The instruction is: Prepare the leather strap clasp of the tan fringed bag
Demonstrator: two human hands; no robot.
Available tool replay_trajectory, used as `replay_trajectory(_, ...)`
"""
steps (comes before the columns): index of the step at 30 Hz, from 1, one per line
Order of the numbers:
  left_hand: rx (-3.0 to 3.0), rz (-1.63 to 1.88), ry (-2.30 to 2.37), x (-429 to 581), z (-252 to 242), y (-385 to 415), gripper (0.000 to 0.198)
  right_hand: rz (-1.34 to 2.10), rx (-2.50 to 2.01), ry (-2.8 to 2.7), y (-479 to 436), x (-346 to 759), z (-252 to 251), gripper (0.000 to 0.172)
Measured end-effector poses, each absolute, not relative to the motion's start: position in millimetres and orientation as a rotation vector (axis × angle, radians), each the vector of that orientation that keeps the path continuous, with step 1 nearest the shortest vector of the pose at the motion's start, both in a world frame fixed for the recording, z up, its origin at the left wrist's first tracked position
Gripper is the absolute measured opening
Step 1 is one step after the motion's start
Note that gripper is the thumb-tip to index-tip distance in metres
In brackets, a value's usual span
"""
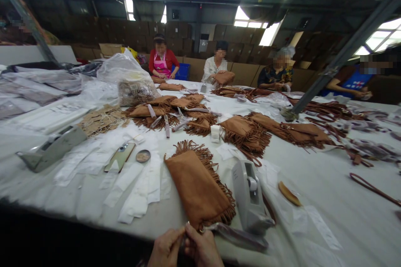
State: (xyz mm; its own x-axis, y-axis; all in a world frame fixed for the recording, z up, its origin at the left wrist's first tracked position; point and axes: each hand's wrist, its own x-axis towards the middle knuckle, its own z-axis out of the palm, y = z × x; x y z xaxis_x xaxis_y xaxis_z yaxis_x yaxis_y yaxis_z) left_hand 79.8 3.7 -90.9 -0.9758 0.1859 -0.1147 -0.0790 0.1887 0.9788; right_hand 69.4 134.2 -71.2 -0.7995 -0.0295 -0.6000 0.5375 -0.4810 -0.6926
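At the table's near edge, my left hand (165, 248) and my right hand (203, 247) meet with thumbs and fingertips pinched together. A small pale glint shows at the right fingertips, too small to name. Just beyond them lies a brown fringed bag (197, 187), its near corner almost at my fingers. A plastic-wrapped strap (239, 237) runs from beside my right hand along the edge to the right. Right of the bag stands a grey tape dispenser (247, 196).
White paper strips (138, 192), a phone (120, 156) and a round tin (143, 156) lie left of the bag. Another tape dispenser (53, 148) stands far left. Fringed bags (244, 131) are piled mid-table. A metal post (332, 66) rises at right. Several people sit across the table.
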Motion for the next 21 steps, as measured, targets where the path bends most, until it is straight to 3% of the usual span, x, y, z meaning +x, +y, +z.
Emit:
replay_trajectory(5, -0.163, 2.117, 1.515, 77, -85, -4, 0.068, -2.267, 0.512, 1.379, 140, 65, -64, 0.04)
replay_trajectory(7, -0.051, 2.104, 1.402, 72, -76, -9, 0.066, -2.234, 0.488, 1.446, 144, 62, -62, 0.039)
replay_trajectory(10, 0.083, 2.027, 1.555, 65, -66, -8, 0.054, -2.169, 0.506, 1.592, 150, 57, -64, 0.039)
replay_trajectory(16, -0.058, 1.894, 1.815, 61, -79, 21, 0.059, -2.158, 0.421, 1.662, 158, 52, -68, 0.04)
replay_trajectory(21, -0.078, 1.994, 1.648, 60, -62, 34, 0.054, -2.125, 0.421, 1.626, 165, 53, -69, 0.037)
